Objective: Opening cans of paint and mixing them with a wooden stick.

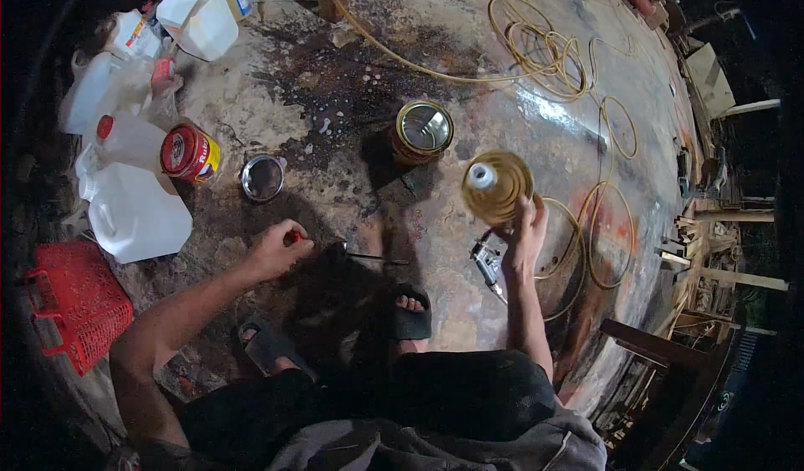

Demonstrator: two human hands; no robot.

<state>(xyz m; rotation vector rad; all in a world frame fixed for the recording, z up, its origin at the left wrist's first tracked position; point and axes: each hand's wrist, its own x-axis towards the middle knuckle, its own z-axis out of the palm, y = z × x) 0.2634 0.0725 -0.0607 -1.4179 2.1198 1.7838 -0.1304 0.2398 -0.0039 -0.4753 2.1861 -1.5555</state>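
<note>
My right hand [526, 235] is wrapped round the side of a clear ribbed bottle [511, 196] of amber liquid, its white neck facing up. Between the closed fingers of my left hand [280, 249] is a small red cap [292, 237]. Up and left of the bottle stands an open metal can [425, 128], shiny inside; how full it is I cannot tell. A round metal lid [263, 178] lies on the floor beyond my left hand. Just below the bottle is a metal spray gun [486, 263]. A thin dark rod-like tool [375, 258] lies between my hands.
A red can [190, 152] stands at the left, beside white plastic jugs [142, 211] and a red plastic basket [82, 303]. Yellow hose [536, 52] lies in loops at the far right. Wood scraps [712, 245] line the right edge. My sandalled feet [410, 312] are close by.
</note>
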